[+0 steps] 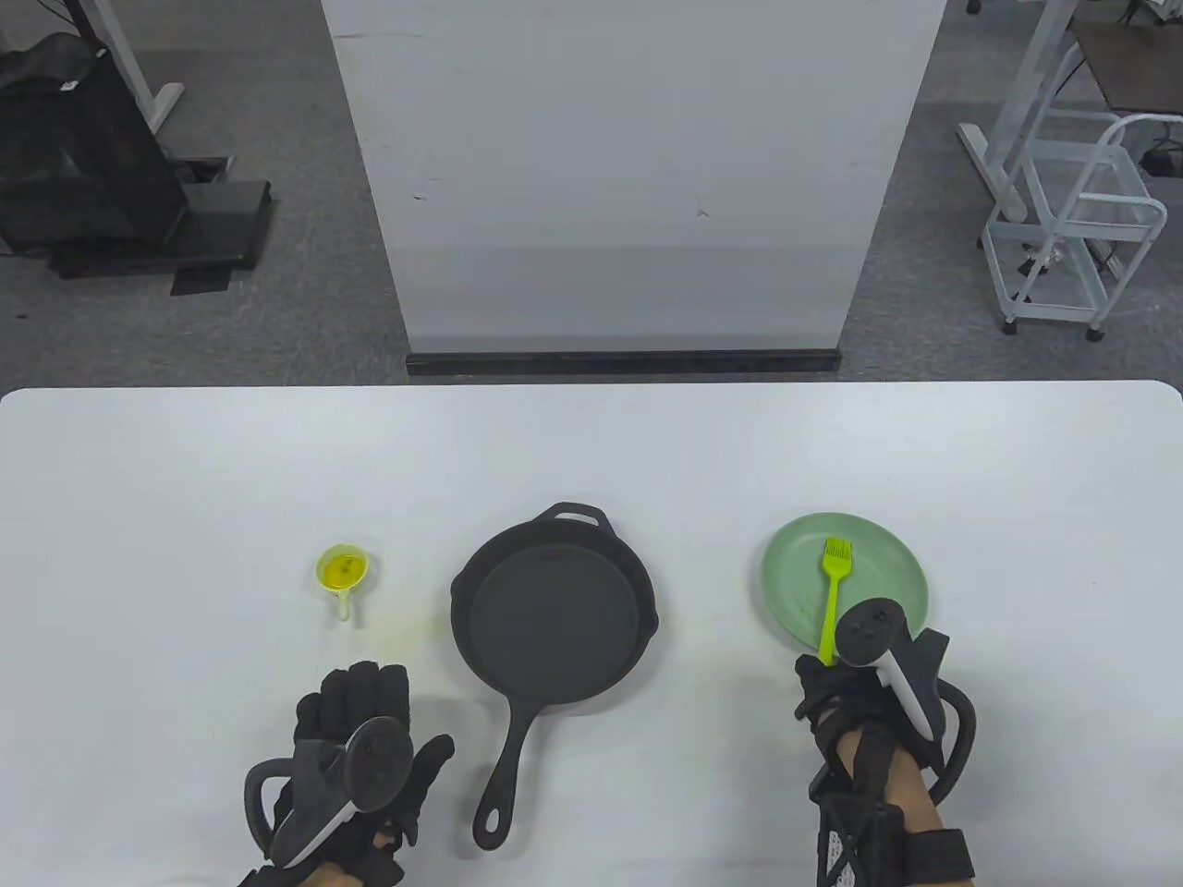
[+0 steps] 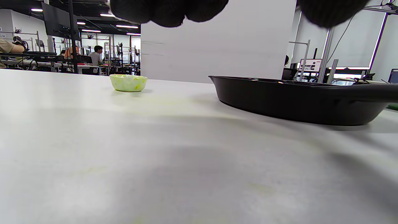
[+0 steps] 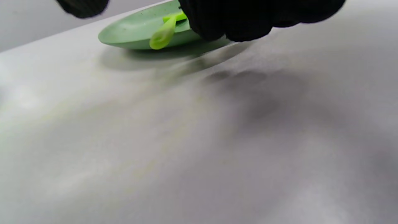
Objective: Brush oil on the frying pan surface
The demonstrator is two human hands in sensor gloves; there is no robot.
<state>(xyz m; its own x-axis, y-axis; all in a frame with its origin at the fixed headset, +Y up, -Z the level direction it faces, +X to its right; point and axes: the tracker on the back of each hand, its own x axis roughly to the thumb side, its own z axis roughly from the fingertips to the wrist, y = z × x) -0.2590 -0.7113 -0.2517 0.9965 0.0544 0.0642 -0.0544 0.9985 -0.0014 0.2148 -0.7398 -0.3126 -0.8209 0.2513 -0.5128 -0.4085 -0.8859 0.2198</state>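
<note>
A black cast-iron frying pan sits at the table's middle with its handle toward me; it also shows in the left wrist view. A small yellow oil cup stands to its left. A lime-green silicone brush lies on a green plate, its handle end over the near rim. My right hand hovers at that handle end, thumb and fingers apart, not closed on it. My left hand rests flat and empty on the table, left of the pan handle.
The white table has faint yellowish oil smears near the cup and the pan. A white panel stands beyond the far edge. A white wire cart stands on the floor at the far right.
</note>
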